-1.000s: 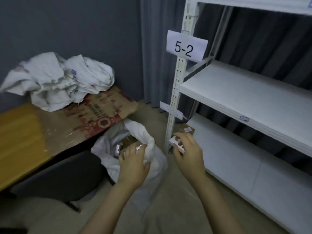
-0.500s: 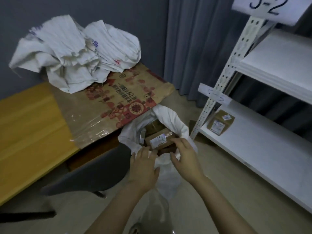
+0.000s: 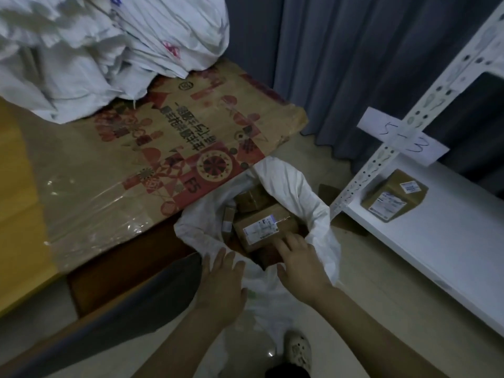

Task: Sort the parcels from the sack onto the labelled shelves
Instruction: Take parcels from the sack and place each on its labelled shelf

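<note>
Matt cardboard parcels lie in a white woven-plastic sack.

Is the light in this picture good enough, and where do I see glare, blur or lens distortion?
Head view: dim overall, colours muted; glare streaks on the clear film over the cardboard; a small bright spot on the floor; the shelf post leans, likely wide-angle distortion; print on the parcel label in the sack is too soft to read.

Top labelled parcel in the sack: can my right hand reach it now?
Probably yes: the right hand is at the near edge of the labelled parcel in the open sack; nothing covers it; the left hand rests on the rim.
</note>
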